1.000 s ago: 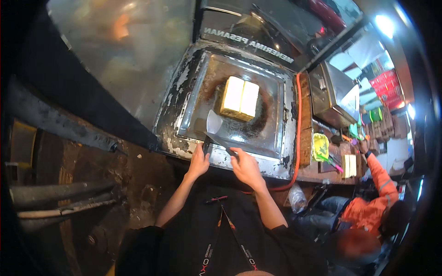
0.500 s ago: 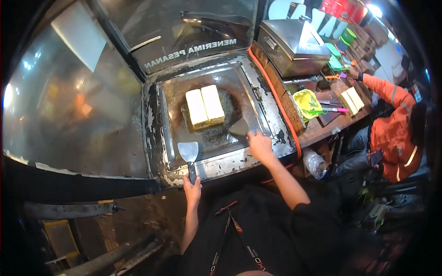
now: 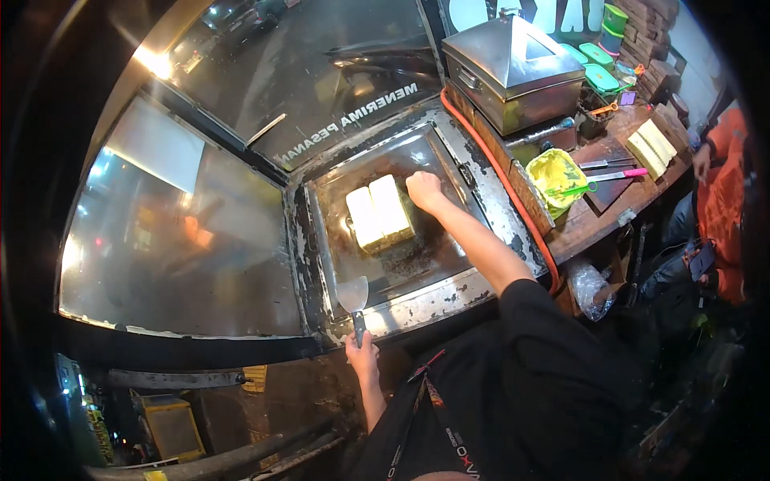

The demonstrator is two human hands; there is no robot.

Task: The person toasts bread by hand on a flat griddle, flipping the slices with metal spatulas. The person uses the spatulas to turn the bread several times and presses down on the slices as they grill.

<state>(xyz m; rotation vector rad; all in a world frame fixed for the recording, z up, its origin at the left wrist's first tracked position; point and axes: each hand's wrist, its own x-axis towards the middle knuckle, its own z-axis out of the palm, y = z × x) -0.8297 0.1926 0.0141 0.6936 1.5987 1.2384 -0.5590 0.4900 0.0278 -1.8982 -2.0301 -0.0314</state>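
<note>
Two pale blocks of bread [image 3: 378, 213], side by side with browned lower edges, lie on the dark, greasy griddle [image 3: 353, 276]. My left hand [image 3: 363, 357] grips the dark handle of a spatula [image 3: 353, 294], its wide metal blade pointing away from me over the griddle's near edge, apart from the bread. My right hand [image 3: 425, 191] is closed at the right side of the bread, on the handle of a second spatula. That one's blade is hidden behind the hand and bread; it showed in the earlier view.
Right of the griddle runs an orange hose [image 3: 501, 172]. Beyond it are a lidded metal box [image 3: 513, 76], a yellow tub [image 3: 553, 180] of spread, a pink-handled tool [image 3: 613, 175] and more bread [image 3: 651, 149] on a wooden counter. A person in an orange jacket [image 3: 722, 200] is at far right.
My right hand has moved away from me, from the griddle's near right part to the bread's right side. The left hand still holds its spatula. The whole view has shifted and turned.
</note>
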